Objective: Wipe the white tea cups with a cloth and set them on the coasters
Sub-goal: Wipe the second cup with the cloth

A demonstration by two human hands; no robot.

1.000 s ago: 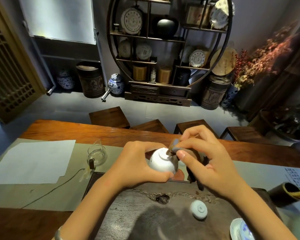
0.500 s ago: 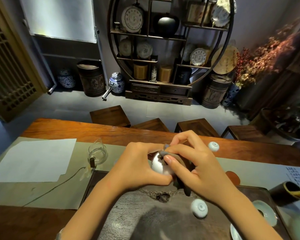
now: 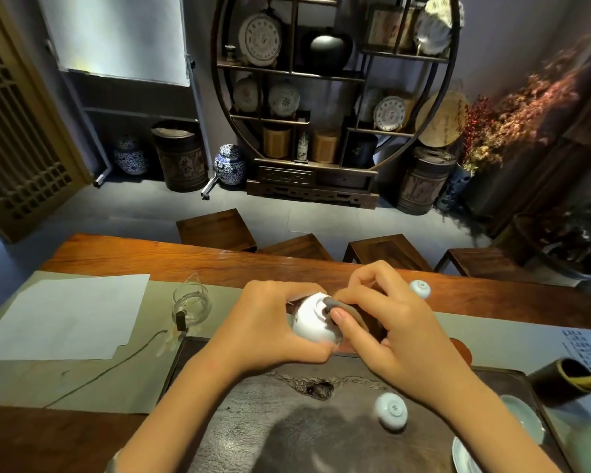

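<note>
My left hand [image 3: 270, 322] grips a white tea cup [image 3: 310, 320] above the far edge of the dark tea tray [image 3: 253, 421], its foot turned toward me. My right hand [image 3: 386, 322] pinches a dark grey cloth [image 3: 342, 310] and presses it against the cup's base and side. A second white cup [image 3: 391, 410] lies upside down on the tray to the right. A third cup [image 3: 420, 289] sits upside down on the wooden table beyond my right hand. A reddish-brown coaster [image 3: 463, 348] peeks out to the right of my right wrist.
A glass pitcher [image 3: 190, 303] and a white paper sheet [image 3: 69, 319] lie on the green runner at left. Pale dishes [image 3: 522, 418] and a dark holder [image 3: 560, 378] crowd the right edge. Several wooden stools [image 3: 386, 252] stand beyond the table.
The cup has turned in my left hand so its foot faces me more. My right hand has slid the cloth over the cup's base. The view has shifted slightly, uncovering the far cup.
</note>
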